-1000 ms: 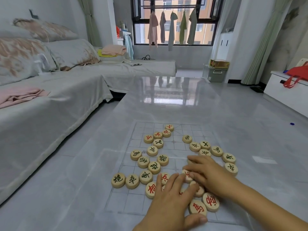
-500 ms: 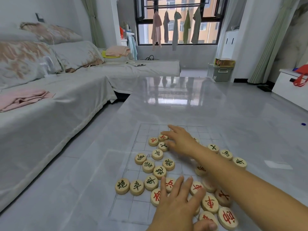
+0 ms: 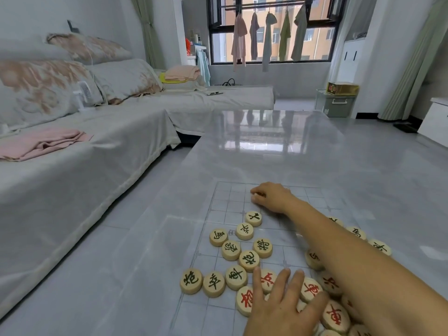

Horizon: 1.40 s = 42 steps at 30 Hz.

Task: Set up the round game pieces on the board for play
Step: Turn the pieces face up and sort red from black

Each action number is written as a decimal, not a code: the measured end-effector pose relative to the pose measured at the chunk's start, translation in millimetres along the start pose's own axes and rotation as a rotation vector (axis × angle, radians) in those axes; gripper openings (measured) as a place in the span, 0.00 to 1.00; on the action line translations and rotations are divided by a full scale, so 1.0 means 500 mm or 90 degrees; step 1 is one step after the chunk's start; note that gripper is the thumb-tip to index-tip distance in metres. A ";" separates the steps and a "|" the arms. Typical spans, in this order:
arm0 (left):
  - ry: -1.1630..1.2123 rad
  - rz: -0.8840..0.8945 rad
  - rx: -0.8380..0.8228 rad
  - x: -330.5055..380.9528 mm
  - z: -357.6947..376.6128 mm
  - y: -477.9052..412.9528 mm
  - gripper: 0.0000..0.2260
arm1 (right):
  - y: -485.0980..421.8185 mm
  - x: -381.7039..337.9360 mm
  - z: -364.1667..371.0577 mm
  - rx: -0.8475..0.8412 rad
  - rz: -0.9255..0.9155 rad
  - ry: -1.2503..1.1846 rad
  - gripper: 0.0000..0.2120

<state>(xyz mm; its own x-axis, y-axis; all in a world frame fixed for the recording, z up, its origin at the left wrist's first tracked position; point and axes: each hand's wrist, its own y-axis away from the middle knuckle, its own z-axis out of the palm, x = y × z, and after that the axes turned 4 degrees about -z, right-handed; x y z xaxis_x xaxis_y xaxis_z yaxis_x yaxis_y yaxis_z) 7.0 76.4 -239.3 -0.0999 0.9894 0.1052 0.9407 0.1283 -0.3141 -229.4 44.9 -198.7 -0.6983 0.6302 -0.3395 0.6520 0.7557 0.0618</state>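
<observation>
While the fingers [image 3: 256, 190] of the right hand [image 3: 272, 197] curl down and pinch what looks like one round piece [image 3: 258, 196], the fingers [image 3: 282, 278] of the left hand [image 3: 278, 309] lie spread out flat on the red pieces [image 3: 311, 288]. The pinched piece is at the 12 o'clock end of the board [image 3: 221, 198], well apart from the others. The black pieces [image 3: 249, 260] sit in a bunch near the middle and toward 9 o'clock. The red ones crowd at 6 o'clock, and a few more pieces peek out at 3 o'clock, past the right arm. The board is a thin see-through sheet with lines, lying on the shiny grey worktop [image 3: 266, 154].

I think the step is to put this piece on its spot in the far row. It should go right where two lines cross, not inside a square. Let go softly, because the sheet looks slippery. Lift the arm high on the way back, so it does not bump the pieces under it.
</observation>
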 end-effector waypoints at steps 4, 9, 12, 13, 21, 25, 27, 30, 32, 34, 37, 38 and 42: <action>-0.023 0.023 -0.103 0.008 -0.001 0.010 0.22 | 0.074 -0.003 0.012 0.001 -0.080 0.075 0.18; -0.005 -0.016 -0.227 0.013 -0.021 0.027 0.24 | 0.188 -0.008 0.013 -0.062 -0.124 0.137 0.22; 0.021 -0.026 -0.249 0.006 -0.047 0.020 0.27 | 0.254 -0.008 0.016 -0.104 -0.125 0.141 0.27; 0.060 -0.032 -0.241 0.001 -0.063 0.019 0.29 | 0.275 -0.007 0.015 -0.112 -0.125 0.135 0.29; 0.053 -0.263 -0.116 -0.132 -0.130 0.003 0.24 | 0.328 0.070 -0.035 0.078 -0.030 -0.063 0.19; 0.014 -0.341 -0.177 -0.162 -0.132 0.002 0.26 | 0.267 0.088 -0.038 0.061 -0.002 0.042 0.15; -0.001 -0.358 -0.191 -0.167 -0.132 0.003 0.26 | 0.249 0.077 -0.027 0.025 -0.017 0.108 0.18; -0.024 -0.403 -0.181 -0.180 -0.135 0.003 0.24 | 0.270 0.054 -0.017 0.049 -0.062 0.172 0.20; -0.022 -0.430 -0.172 -0.185 -0.135 0.003 0.22 | 0.307 0.047 -0.008 0.066 -0.092 0.157 0.20; -0.006 -0.442 -0.170 -0.183 -0.133 0.002 0.21 | 0.349 0.057 -0.002 0.065 -0.102 0.091 0.23; 0.066 -0.452 -0.140 -0.183 -0.131 0.003 0.23 | 0.411 0.099 -0.012 0.097 -0.055 -0.065 0.45; 0.104 -0.458 -0.120 -0.184 -0.131 0.005 0.24 | 0.431 0.115 -0.018 0.119 -0.008 -0.106 0.49; 0.264 -0.427 -0.065 -0.169 -0.120 0.015 0.29 | 0.495 0.147 -0.010 0.088 0.125 -0.077 0.36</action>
<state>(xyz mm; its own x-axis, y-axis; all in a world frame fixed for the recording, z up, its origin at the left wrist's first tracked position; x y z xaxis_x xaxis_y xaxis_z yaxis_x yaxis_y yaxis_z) 41.9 -10.3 -193.9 -0.5453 0.5952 0.5903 0.7497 0.6612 0.0258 -121.0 279.1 -203.5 -0.5193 0.7303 -0.4438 0.8113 0.5845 0.0124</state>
